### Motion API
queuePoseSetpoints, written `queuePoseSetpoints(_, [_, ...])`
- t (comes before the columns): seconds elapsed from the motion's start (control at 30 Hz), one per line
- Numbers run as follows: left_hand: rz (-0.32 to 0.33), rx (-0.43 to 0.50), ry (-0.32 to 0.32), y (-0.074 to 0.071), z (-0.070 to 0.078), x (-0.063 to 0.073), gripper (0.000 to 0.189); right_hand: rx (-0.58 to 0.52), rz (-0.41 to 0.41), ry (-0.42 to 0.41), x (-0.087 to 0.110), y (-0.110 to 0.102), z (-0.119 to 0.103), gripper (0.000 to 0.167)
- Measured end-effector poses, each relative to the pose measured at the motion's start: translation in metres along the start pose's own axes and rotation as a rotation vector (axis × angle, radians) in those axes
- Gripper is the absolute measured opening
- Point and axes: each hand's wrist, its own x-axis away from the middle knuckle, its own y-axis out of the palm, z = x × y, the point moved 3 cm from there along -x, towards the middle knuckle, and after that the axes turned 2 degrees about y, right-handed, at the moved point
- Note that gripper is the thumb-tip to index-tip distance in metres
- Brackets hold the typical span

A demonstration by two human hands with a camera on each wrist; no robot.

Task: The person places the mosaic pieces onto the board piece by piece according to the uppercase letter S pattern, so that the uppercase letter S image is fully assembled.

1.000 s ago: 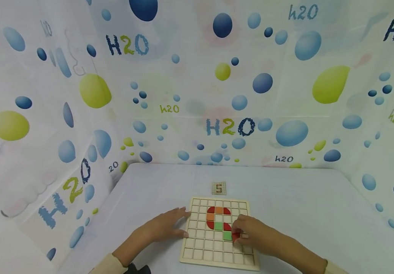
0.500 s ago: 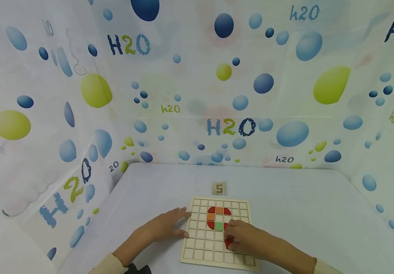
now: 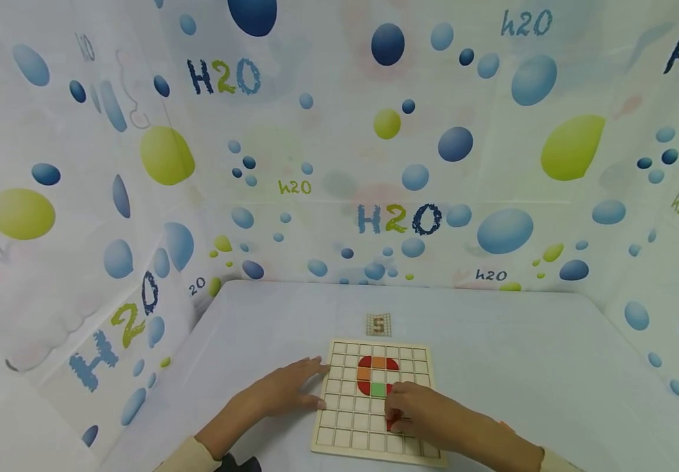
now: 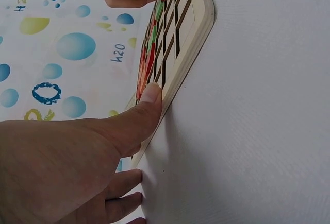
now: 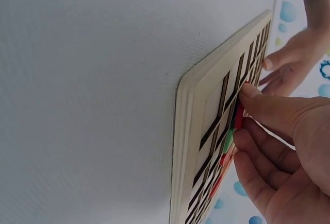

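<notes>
A wooden grid board [image 3: 345, 439] lies on the white table in the head view. Coloured tiles, among them red quarter-rounds, orange squares [image 3: 364, 373] and a green square [image 3: 378, 390], form a curved shape in its cells. My right hand [image 3: 425, 410] pinches a red tile [image 3: 394, 424] between thumb and fingers, at a cell right of the board's middle; the right wrist view shows this red tile [image 5: 238, 115] against the grid. Those fingers hide the tiles under them. My left hand [image 3: 277, 392] rests at the board's left edge, fingers extended, its thumb [image 4: 147, 105] touching the rim.
Behind the board lies a small card [image 3: 378, 324] with a brown S-like figure on a grid. A curtain [image 3: 328, 151] printed with bubbles and "H2O" closes off the back and sides. Something dark [image 3: 239, 464] shows below the left forearm.
My right hand has moved left with the red tile, to a cell below where the lower green tile showed; the hand now covers that green tile. The left hand stays in place.
</notes>
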Motion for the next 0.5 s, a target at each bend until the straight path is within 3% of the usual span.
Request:
queuePoseSetpoints(0.27, [0.001,-0.009,0.012,-0.0020,0.0006,-0.0005,0.080,-0.036,-0.010,0.000,0.0021,-0.0016,0.0027,0.012])
queuePoseSetpoints(0.5, [0.002,0.007,0.000,-0.0013,0.0014,0.0003,0.081,0.006,0.001,-0.004,0.0034,0.0003,0.0032,0.012])
